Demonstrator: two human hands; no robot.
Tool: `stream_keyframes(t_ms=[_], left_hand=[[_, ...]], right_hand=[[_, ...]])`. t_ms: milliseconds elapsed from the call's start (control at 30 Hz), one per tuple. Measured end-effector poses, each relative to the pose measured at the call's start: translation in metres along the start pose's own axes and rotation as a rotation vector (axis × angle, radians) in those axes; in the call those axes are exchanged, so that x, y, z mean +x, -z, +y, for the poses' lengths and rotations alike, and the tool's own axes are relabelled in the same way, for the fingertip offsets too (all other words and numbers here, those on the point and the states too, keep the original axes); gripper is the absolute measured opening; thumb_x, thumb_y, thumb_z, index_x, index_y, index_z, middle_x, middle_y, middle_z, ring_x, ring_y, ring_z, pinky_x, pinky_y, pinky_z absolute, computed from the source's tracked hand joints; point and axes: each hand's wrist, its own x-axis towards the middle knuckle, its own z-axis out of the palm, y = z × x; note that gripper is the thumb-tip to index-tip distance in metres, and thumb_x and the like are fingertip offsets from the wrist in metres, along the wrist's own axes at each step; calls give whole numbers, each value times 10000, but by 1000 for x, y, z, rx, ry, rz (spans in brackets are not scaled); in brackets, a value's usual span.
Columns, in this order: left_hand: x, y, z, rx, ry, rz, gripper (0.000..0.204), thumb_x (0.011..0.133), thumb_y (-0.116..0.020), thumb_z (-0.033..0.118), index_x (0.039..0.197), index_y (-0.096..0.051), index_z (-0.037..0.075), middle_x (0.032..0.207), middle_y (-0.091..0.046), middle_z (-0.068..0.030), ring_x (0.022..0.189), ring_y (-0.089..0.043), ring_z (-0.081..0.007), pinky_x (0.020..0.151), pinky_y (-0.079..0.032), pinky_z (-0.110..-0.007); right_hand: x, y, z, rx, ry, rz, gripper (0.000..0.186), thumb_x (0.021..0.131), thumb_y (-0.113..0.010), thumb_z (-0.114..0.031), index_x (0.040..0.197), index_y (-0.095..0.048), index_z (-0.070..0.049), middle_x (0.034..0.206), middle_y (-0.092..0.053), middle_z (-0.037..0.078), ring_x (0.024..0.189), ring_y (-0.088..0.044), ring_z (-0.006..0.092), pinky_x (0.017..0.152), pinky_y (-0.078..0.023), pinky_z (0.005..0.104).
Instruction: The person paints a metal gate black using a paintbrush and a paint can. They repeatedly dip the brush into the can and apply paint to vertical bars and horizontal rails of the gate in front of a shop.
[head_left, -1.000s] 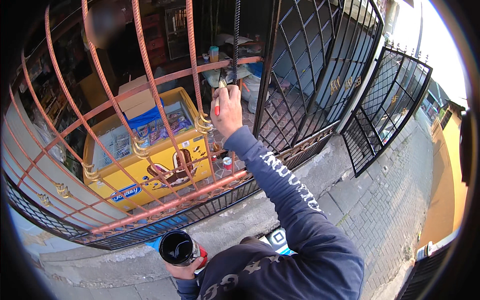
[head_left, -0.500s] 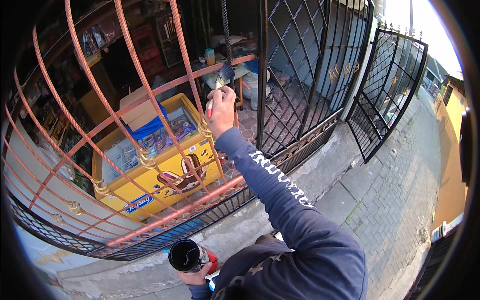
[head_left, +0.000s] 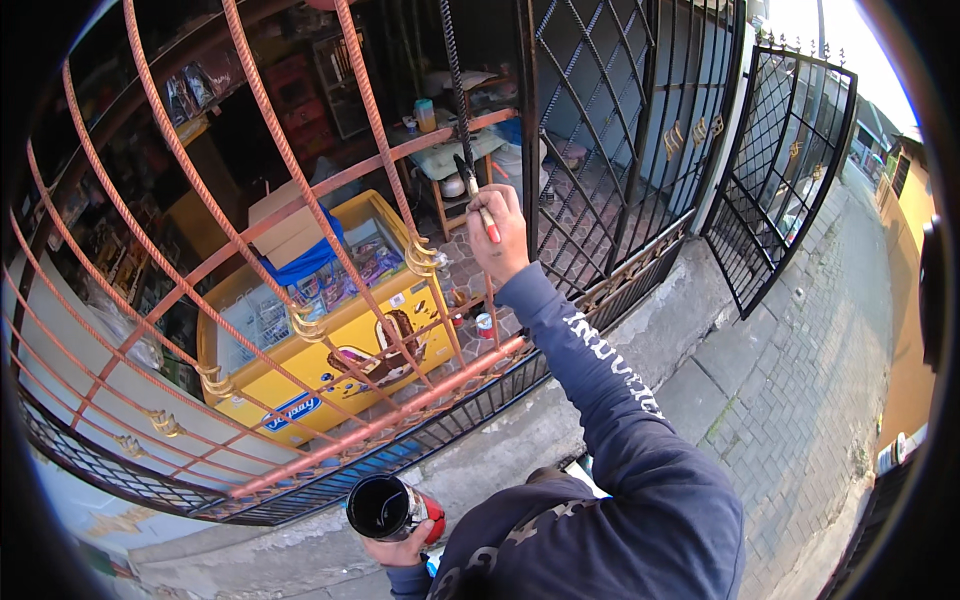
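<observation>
My right hand (head_left: pixel 497 232) is closed around the handle of a paintbrush (head_left: pixel 475 190), its dark bristles pointing up. The bristles meet a twisted metal bar (head_left: pixel 457 85) just below a rust-red crossbar (head_left: pixel 410 146). Above the brush this bar is black; its lower stretch, partly behind my hand, looks rust-red. Low in front of my body, my left hand (head_left: pixel 398 548) grips a paint can (head_left: pixel 385 508) from below and the side. The can has a red and dark label, and its open top shows black paint inside.
Rust-red twisted bars (head_left: pixel 270 110) with gold ornaments (head_left: pixel 422 258) curve across the left. Behind them stands a yellow chest freezer (head_left: pixel 340 385). To the right are a black lattice panel (head_left: pixel 590 130), an open black gate (head_left: pixel 785 170) and a paved lane (head_left: pixel 800 350).
The brush has moved down the bar, from about the crossbar to just below it. My right hand has shifted down and right in view. My left hand still holds the can.
</observation>
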Motion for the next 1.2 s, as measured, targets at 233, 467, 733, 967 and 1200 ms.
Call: stream_keyframes(t_ms=[233,467,733,967,1200], left_hand=[[4,-9,1,20,-9,11,932,586,-1004,135,1381,-544,-26,1278,-651,-124,1127,-663,-230,1015,-543,-386],[2,-28,14,50,-46,19,995,574,-1021,159,1410,-513,-25,1287,-652,-129,1155,-657,-238,1026,-536,-385],[-4,-39,14,114,22,12,953,577,-1010,135,1390,-541,-26,1270,-661,-120,1123,-668,-232,1007,-544,-385],[1,-68,24,164,-12,-3,964,578,-1011,163,1397,-541,-28,1267,-669,-131,1129,-674,-238,1010,-549,-392],[-2,-101,39,192,9,-9,1000,556,-1020,183,1403,-535,-31,1286,-661,-150,1147,-675,-258,1025,-547,-402]], right_hand=[[-5,11,6,56,109,-86,163,857,-657,26,988,-603,-54,1101,-604,158,945,-664,356,814,-560,421],[0,24,15,188,-93,40,154,817,-658,94,914,-620,-19,1049,-640,112,893,-659,217,809,-550,349],[12,44,47,242,-123,90,122,829,-685,54,924,-639,-5,990,-671,103,859,-690,215,773,-555,335],[21,54,71,477,-375,76,75,826,-664,52,882,-649,5,957,-678,98,857,-683,183,769,-550,314],[19,66,71,355,-125,-105,140,789,-682,60,909,-647,-4,973,-682,108,831,-682,213,758,-564,324]])
